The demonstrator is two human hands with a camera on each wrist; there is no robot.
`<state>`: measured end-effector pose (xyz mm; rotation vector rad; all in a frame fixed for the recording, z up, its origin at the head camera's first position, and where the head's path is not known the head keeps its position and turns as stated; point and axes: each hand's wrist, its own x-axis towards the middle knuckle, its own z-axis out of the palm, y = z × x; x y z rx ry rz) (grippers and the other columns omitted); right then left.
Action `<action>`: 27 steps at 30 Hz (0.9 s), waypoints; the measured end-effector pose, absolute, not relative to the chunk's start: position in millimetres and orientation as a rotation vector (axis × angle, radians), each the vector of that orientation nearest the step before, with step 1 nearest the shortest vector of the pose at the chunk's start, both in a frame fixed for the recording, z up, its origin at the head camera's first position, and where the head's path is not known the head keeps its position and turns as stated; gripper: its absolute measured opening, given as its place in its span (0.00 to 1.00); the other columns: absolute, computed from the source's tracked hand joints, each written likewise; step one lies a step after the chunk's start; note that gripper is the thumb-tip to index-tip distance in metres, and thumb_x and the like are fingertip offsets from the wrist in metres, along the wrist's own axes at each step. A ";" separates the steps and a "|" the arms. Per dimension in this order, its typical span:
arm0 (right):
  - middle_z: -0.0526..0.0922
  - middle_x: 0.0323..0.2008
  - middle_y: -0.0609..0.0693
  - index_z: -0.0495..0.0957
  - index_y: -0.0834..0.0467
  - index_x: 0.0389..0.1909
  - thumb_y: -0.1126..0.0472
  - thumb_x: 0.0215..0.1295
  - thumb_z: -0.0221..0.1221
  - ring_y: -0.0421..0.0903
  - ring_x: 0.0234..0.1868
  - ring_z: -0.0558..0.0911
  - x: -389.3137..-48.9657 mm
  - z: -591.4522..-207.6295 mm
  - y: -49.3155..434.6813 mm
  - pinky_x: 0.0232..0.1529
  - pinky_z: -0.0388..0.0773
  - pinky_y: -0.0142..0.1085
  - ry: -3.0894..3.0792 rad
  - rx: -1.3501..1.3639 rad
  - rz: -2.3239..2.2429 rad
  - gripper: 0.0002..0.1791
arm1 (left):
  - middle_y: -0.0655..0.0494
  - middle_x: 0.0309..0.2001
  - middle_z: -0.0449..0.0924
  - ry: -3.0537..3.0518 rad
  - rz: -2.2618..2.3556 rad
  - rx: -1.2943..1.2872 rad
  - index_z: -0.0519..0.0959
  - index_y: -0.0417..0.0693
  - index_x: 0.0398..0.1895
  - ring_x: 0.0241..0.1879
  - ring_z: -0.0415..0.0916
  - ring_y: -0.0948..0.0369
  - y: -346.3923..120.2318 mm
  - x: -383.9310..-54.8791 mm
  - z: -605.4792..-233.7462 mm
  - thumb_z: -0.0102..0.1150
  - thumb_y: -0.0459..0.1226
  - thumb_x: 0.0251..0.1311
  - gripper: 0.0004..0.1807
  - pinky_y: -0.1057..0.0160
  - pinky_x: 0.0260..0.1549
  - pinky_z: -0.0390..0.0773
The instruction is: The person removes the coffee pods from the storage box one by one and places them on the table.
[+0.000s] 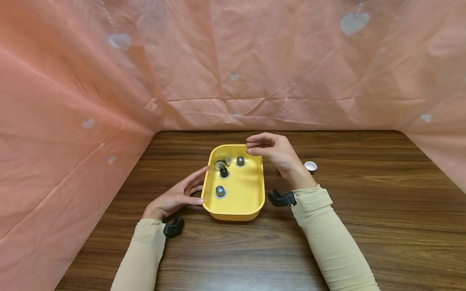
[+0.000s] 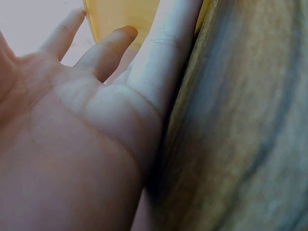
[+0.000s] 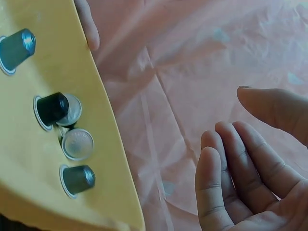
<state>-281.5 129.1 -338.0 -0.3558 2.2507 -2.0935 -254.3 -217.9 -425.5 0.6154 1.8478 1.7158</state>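
Note:
A yellow rectangular tub [image 1: 242, 194] sits on the table with several coffee capsules inside. A capsule with a bluish top [image 1: 220, 191] stands near the front, a dark capsule [image 1: 223, 172] behind it, and a grey-green capsule [image 1: 240, 161] at the back; others lie tipped with pale lids showing. My left hand [image 1: 178, 196] touches the tub's left wall with extended fingers and spread thumb. Over the tub's far right corner hovers my right hand [image 1: 274, 151], fingers loosely bent; the right wrist view shows nothing between its thumb and fingers [image 3: 250, 168].
One more capsule [image 1: 310, 166] lies on the wooden table [image 1: 364, 194], right of the right hand, its pale round end showing. Pink cloth [image 1: 255, 60] with white hearts hangs behind and along the sides. Black bands [image 1: 282, 198] are on both wrists.

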 end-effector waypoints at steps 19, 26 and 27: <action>0.92 0.48 0.58 0.86 0.65 0.54 0.71 0.63 0.73 0.37 0.43 0.90 -285.2 -346.1 106.6 0.48 0.83 0.27 2.202 -0.347 -2.080 0.18 | 0.47 0.89 0.44 1.868 1.708 0.577 0.45 0.58 0.90 0.82 0.56 0.40 -218.7 -251.0 -426.6 0.70 0.29 0.66 0.58 0.63 0.60 0.82; 0.91 0.50 0.63 0.84 0.69 0.56 0.72 0.64 0.72 0.36 0.41 0.90 -286.6 -350.0 96.7 0.49 0.83 0.28 2.181 -0.381 -2.089 0.20 | 0.47 0.89 0.44 1.873 1.709 0.567 0.45 0.58 0.90 0.83 0.52 0.37 -219.7 -249.9 -424.0 0.70 0.28 0.65 0.57 0.63 0.59 0.82; 0.91 0.51 0.64 0.85 0.69 0.56 0.72 0.64 0.72 0.36 0.41 0.90 -286.9 -350.4 95.2 0.49 0.83 0.28 2.185 -0.383 -2.085 0.20 | 0.47 0.89 0.44 1.874 1.707 0.567 0.45 0.58 0.90 0.83 0.53 0.37 -219.7 -250.0 -423.9 0.69 0.28 0.66 0.57 0.63 0.59 0.82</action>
